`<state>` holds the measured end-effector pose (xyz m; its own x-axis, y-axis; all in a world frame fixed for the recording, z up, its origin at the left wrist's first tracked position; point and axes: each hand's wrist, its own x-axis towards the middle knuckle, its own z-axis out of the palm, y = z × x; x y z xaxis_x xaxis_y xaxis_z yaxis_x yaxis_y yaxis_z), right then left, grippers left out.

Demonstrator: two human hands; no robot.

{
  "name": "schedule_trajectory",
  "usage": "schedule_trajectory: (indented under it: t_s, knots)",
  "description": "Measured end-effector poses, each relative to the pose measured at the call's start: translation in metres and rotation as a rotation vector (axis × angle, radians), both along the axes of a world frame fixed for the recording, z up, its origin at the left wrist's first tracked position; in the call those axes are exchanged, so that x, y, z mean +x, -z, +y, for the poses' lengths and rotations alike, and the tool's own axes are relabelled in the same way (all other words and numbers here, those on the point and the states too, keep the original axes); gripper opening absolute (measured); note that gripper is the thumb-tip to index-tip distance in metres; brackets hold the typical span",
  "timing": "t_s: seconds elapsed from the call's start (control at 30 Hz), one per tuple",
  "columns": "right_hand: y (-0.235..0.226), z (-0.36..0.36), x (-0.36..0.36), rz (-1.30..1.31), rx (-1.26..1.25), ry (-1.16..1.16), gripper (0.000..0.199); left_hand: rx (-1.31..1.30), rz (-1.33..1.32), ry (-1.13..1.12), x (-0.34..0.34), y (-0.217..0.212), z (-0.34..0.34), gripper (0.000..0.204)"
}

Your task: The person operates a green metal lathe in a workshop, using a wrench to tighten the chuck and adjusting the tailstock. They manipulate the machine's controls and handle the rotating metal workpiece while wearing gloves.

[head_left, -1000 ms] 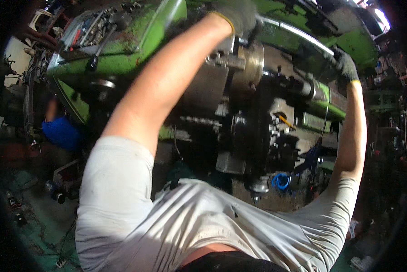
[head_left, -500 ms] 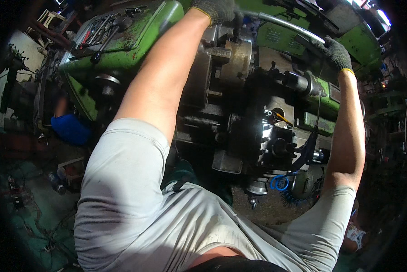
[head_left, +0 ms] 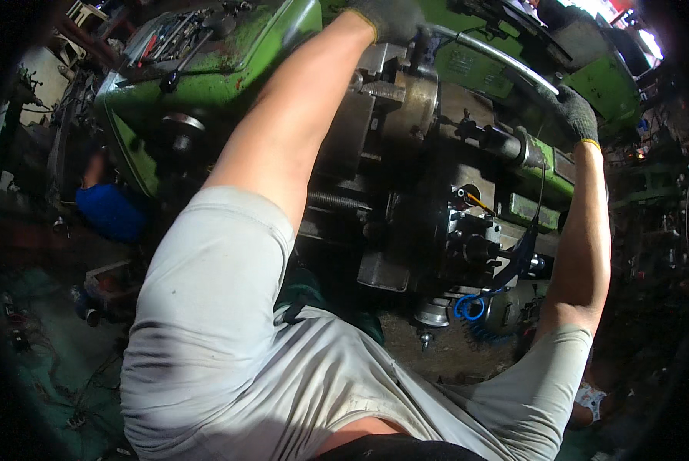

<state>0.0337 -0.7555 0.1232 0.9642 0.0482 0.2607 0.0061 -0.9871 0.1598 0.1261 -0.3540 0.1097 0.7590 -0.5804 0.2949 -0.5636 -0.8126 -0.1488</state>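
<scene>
Left hand gloved, clenched on long bar above chuck | right hand grasping bar's far end | I'd pull evenly, wrists straight, clear of chuck jaws.

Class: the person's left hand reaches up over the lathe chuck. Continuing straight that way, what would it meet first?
Probably the long metal bar that the left hand already seems to grip; depth is unclear.
</scene>
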Motion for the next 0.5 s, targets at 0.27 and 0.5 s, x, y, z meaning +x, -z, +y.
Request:
schedule_trajectory:
  t_s: [0.27,0.5]
  knots:
    - [0.0,-0.009,0.004,0.033,0.02,0.065,0.064,0.055,-0.064,0.043,0.006,0.002,-0.001,0.034]
    - [-0.011,0.017,-0.011,0.011,-0.02,0.051,0.059,0.001,-0.105,0.039,-0.002,0.001,0.013,0.033]
